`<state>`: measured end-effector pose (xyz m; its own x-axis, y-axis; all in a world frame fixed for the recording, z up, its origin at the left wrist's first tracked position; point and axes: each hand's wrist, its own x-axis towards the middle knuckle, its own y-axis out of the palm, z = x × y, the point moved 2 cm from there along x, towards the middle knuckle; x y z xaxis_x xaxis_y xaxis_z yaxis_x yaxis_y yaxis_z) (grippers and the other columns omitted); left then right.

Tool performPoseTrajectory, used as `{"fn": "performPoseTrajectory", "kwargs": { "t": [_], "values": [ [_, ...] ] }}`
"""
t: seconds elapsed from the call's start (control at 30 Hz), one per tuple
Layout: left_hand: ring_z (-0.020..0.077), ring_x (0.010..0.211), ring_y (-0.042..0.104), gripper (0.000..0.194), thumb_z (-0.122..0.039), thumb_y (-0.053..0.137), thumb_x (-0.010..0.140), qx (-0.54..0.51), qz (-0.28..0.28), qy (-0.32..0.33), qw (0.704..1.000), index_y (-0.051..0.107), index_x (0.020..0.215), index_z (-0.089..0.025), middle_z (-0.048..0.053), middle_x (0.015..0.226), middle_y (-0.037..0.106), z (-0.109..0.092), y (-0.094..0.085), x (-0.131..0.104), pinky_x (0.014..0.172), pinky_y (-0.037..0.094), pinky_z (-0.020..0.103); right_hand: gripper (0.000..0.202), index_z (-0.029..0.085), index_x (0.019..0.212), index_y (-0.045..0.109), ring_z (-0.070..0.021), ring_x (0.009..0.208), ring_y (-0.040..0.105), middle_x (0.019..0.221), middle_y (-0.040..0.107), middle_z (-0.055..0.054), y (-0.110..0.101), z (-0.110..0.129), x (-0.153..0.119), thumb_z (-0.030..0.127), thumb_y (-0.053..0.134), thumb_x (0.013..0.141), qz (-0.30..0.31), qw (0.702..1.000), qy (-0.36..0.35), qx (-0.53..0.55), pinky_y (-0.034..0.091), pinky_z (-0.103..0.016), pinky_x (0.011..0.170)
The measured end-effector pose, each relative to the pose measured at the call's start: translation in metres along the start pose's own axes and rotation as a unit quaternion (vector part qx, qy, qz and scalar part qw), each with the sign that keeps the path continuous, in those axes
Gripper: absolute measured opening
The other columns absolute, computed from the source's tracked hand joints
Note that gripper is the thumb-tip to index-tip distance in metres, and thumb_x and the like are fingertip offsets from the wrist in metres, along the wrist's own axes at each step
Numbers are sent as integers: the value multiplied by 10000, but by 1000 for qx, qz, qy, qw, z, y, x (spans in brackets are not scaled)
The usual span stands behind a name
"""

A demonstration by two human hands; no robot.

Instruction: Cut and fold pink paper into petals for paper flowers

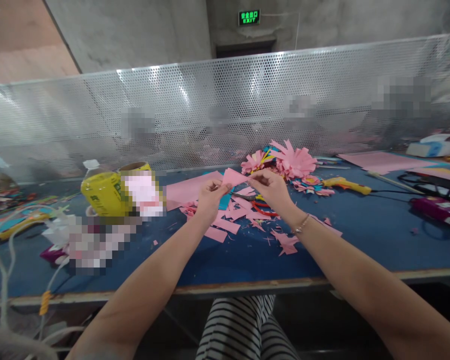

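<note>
Between my two hands, above the blue table, is a folded piece of pink paper. My left hand pinches its lower left side between thumb and fingers. At the paper's right tip, my right hand has its thumb and fingertips pressed together on it. Pink paper scraps lie scattered below both hands, with a star-shaped scrap nearer to me. Scissors with red handles rest partly hidden under my right hand. Just beyond it sits a fringed pink paper flower.
A yellow glue gun lies to the right, its cord trailing toward a purple box. On the left stand a yellow-wrapped bottle and a tape roll. A perforated metal screen runs along the back.
</note>
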<state>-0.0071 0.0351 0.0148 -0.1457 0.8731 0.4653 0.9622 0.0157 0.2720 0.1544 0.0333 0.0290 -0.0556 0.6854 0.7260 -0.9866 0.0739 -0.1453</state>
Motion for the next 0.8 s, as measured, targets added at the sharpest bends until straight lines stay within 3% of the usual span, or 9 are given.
{"fn": "performPoseTrajectory", "kwargs": {
  "t": [0.2,0.47,0.57,0.8],
  "values": [
    [61,482,478,210,-204,674,530,21,-1,17,1000,471,518,-149,-40,473,492,1,-1,1,494,388,208,63,190,662,541,-117,594,547,627,571,6,0,0,1,246,569,663,-5,998,34,47,457,-294,627],
    [41,465,435,217,-213,675,524,57,-10,29,998,470,524,-141,-54,477,466,-3,0,-1,478,352,187,149,188,739,520,-111,602,563,630,569,18,0,-4,3,242,603,628,-9,990,81,112,459,-267,611],
    [40,458,422,216,-215,676,526,77,-2,37,996,473,529,-142,-59,474,449,-4,0,-2,476,351,189,188,188,804,536,-118,624,562,656,575,8,2,-6,2,274,591,647,23,994,66,84,451,-271,600],
    [59,512,479,192,-242,664,552,56,40,40,997,503,573,-139,-40,528,504,-3,2,-2,531,395,207,99,170,694,568,-115,613,548,637,583,-6,1,-4,0,266,546,684,28,999,43,13,444,-282,630]
  ]
}}
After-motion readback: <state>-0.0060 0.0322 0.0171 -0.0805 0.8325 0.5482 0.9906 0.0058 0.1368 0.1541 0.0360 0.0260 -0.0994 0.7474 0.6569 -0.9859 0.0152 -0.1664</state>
